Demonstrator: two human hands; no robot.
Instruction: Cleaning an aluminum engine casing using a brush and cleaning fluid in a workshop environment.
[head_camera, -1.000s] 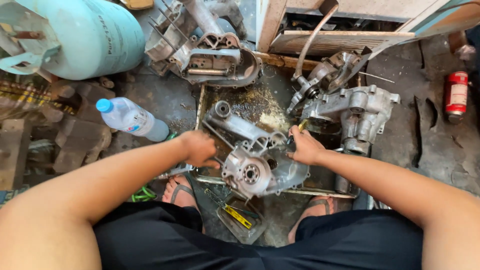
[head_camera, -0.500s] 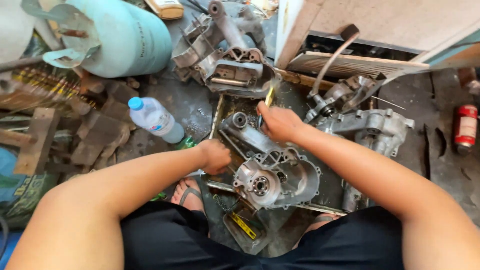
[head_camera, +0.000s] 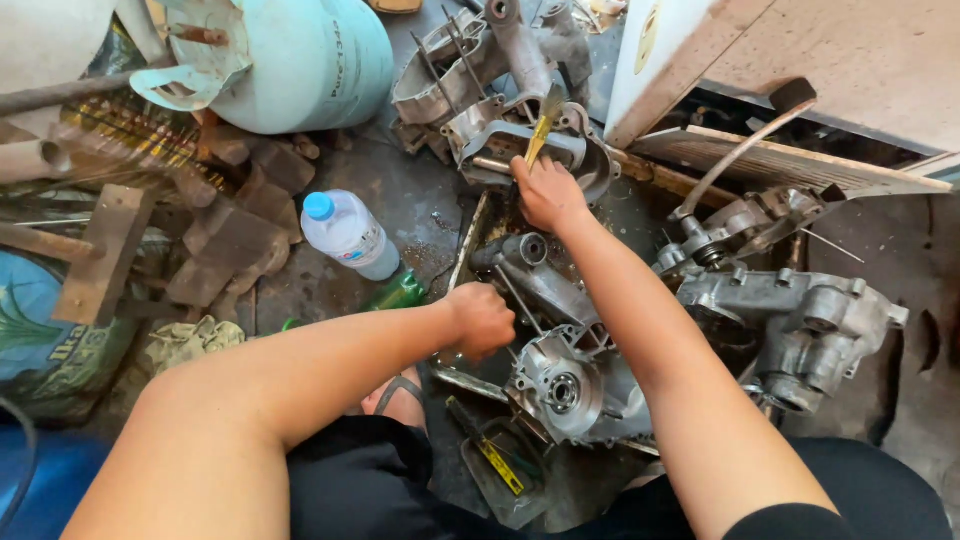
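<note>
Grey cast metal, an engine casing (head_camera: 575, 385), lies in a shallow tray (head_camera: 462, 262) on the floor between the person's legs. The left hand (head_camera: 482, 318) is fisted at the casing's left edge. The right hand (head_camera: 548, 193) stretches ahead, clenched around a yellow-handled brush (head_camera: 540, 135) over another casing (head_camera: 495, 110).

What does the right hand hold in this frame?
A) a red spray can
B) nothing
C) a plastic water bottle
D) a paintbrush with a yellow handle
D: the right hand grips a yellow-handled paintbrush, its bristles up against the engine casing beyond the tray.
</note>
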